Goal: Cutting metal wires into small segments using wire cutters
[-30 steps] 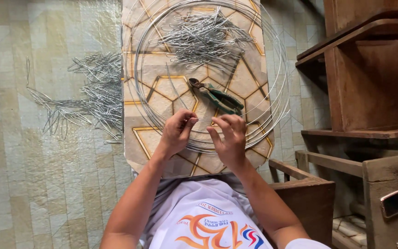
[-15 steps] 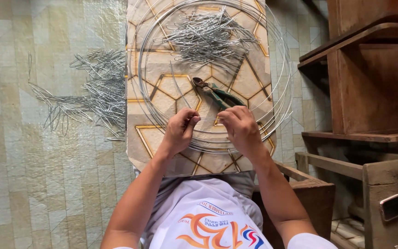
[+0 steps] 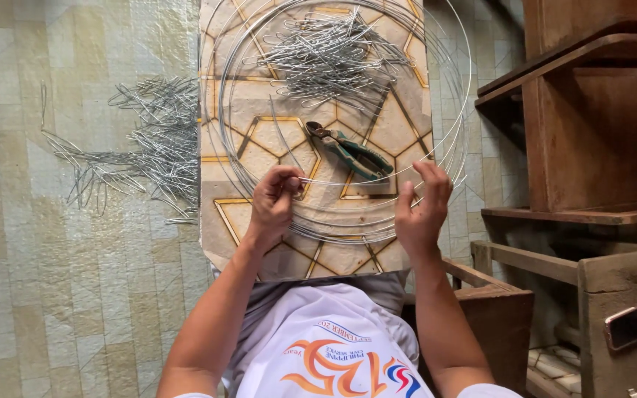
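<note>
I am seeing my left hand [image 3: 274, 197] clenching its fingers on one end of a thin straight wire [image 3: 348, 180], which is running rightward over the near part of the patterned table [image 3: 259, 147], while my right hand [image 3: 420, 210] is hovering at the wire's right end with fingers spread and released. The wire is lying across the big wire coil [image 3: 451, 110], just near of the green-handled pliers [image 3: 349, 151]; bent wire pieces [image 3: 329, 51] are piling up at the far end and more [image 3: 149, 144] on the floor to the left
</note>
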